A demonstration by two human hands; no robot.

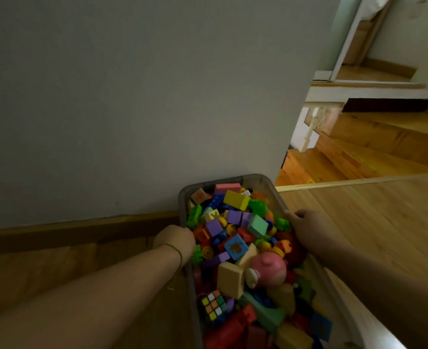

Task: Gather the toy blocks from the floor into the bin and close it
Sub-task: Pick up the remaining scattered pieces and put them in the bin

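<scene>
1 grey bin (pixel 229 178) with an open top is heaped above its rim with toy blocks (pixel 234 200) in yellow, purple, green, blue and red. Among them, from left to right, are a small puzzle cube (pixel 214 305) by the near left wall of the bin, a blue block with a brown picture (pixel 236 247) in the middle, and a round pink toy (pixel 268 268) just right of it. The bin's long axis runs away from the person. Its far short end points at the grey wall (pixel 132 96) and lies close to the wall's corner, above the wooden floor (pixel 371 222); whether it touches the wall I cannot tell. The left hand (pixel 176 241), with a green cord (pixel 179 253) on its wrist, has its fingers clamped over the left long rim. The right hand (pixel 308 230) is knuckles up, its fingers curled onto the right long rim. Both forearms are stretched forward.
</scene>
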